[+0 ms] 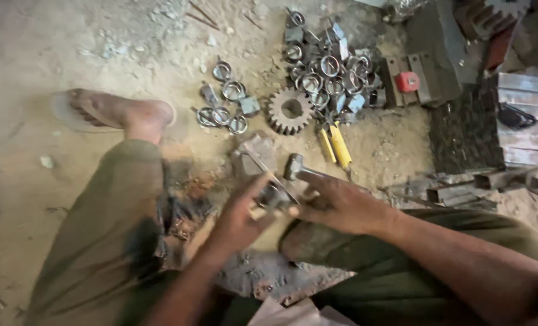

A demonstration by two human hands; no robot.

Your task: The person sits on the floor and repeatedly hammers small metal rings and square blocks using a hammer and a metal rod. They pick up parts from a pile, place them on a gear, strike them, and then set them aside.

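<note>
The person sits low on a sandy floor [27, 199], and a toothed steel gear wheel [289, 110] lying flat on that floor serves as the landmark; below the gear wheel, toward the camera, both hands meet over a small metal piece [273, 196]; the left hand [238, 217] has its fingers curled about this piece from the left, thumb raised along a thin metal strip [267, 172] that slants up from it; the right hand [335, 202] is closed round the handle of a hammer [294, 166], whose dark head shows just above the knuckles, below and slightly right of the gear wheel; motion blur hides exactly how the piece sits between the fingers; right of the gear wheel and touching its edge lies a heap of shiny metal rings and clamps [329, 72]; left of the gear wheel a smaller cluster of rings [225, 102] is spread on the sand; just below and right of the gear wheel lies a pair of yellow-handled pliers [335, 145]; further right of the gear wheel a small red block [407, 81] sits on dark steel bars [438, 54]; beyond these, far right, a stack of bright sheet-metal pieces [522, 121] stands; well left of the gear wheel the person's foot in a sandal [118, 111] rests on the floor, the olive trouser leg [99, 235] running down from it toward the camera.
</note>
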